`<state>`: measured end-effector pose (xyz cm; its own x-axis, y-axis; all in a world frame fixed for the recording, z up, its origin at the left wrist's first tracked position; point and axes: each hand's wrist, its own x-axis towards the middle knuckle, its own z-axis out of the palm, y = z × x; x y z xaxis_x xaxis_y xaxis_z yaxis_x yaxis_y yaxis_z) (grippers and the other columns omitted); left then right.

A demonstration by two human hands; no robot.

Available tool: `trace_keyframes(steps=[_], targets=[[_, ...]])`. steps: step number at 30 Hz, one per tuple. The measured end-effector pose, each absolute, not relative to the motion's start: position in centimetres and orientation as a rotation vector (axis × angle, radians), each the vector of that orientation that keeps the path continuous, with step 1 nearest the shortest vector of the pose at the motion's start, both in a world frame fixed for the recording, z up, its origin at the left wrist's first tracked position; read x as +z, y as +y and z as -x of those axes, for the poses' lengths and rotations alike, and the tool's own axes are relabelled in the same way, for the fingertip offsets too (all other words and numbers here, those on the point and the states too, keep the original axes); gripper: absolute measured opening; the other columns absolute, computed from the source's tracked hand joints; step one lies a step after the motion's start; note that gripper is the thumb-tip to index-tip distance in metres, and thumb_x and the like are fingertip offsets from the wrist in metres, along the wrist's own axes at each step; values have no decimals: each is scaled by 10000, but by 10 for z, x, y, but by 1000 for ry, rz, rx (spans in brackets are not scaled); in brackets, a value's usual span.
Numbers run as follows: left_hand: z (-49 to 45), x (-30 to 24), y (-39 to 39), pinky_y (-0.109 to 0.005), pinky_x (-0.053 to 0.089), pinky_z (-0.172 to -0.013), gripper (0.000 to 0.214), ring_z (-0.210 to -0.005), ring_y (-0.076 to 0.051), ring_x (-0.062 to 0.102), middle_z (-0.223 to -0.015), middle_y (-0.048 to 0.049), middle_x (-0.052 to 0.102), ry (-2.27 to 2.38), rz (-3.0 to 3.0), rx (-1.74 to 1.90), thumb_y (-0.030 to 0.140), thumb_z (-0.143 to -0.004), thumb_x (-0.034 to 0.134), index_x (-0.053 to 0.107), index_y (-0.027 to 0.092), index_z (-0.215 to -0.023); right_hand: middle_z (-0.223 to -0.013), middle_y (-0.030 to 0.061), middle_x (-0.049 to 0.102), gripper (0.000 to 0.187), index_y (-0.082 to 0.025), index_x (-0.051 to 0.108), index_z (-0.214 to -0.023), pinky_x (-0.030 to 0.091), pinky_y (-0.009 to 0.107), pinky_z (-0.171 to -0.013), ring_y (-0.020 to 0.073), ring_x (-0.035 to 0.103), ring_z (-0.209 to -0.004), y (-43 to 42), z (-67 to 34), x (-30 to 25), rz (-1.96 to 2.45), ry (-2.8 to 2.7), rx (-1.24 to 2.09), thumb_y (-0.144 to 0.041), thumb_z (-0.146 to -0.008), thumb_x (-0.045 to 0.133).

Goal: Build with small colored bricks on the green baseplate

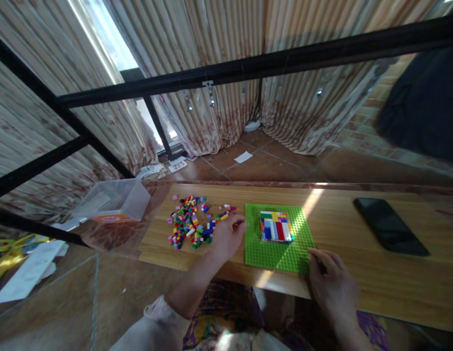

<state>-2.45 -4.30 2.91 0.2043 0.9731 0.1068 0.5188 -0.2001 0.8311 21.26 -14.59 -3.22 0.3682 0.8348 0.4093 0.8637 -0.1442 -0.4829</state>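
A green studded baseplate (255, 248) lies on the wooden board in front of me. Near its middle stands a low rectangular build of toy bricks (275, 226) in white, blue, red, yellow and orange. Close to the plate's left edge is my left hand (226, 238), its thumb and fingers curled together; whatever they hold, if anything, is too small to make out. At the near right corner, my right hand (332, 278) has its thumb and forefinger closed on the baseplate, with the other fingers bent. Loose toy bricks (186, 219) in many colours are scattered left of my left hand.
A black phone (390, 226) lies at the right of the wooden board (343, 234). Beyond the board's left end stands a clear plastic box (127, 200) with an orange label. Black metal bars (226, 73) cross in front of striped curtains (226, 122). Papers lie on the tiled floor.
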Motion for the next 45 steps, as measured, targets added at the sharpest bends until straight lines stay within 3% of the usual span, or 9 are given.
trace_keyframes(steps=[15, 25, 33, 45], targets=[[-33, 27, -41, -193, 468, -512, 103, -557, -113, 632, -580, 8, 649, 1407, -1372, 814, 168, -737, 595, 688, 147, -775, -936, 42, 678, 280, -205, 686, -936, 443, 262, -670, 166, 625, -789, -146, -210, -27, 1956, -1451, -12, -360, -885, 459], [-43, 30, -46, -179, 449, -419, 128, -543, -126, 656, -668, -11, 671, 1431, -1198, 838, 149, -751, 582, 660, 134, -852, -948, 41, 675, 292, -213, 689, -948, 426, 260, -664, 164, 618, -799, -145, -212, -32, 1957, -1447, -14, -369, -888, 450], [-41, 17, -45, -189, 436, -470, 190, -508, -101, 603, -658, 5, 661, 1527, -1483, 857, 177, -753, 567, 663, 162, -916, -941, 52, 680, 270, -201, 688, -941, 440, 270, -680, 171, 625, -798, -145, -210, -29, 1946, -1450, -13, -340, -892, 461], [-37, 12, -46, -202, 423, -470, 140, -482, -99, 578, -665, 5, 652, 1448, -1475, 907, 202, -769, 545, 656, 160, -845, -944, 39, 682, 248, -209, 684, -948, 445, 274, -675, 175, 631, -802, -145, -209, -27, 1957, -1445, -17, -334, -887, 479]])
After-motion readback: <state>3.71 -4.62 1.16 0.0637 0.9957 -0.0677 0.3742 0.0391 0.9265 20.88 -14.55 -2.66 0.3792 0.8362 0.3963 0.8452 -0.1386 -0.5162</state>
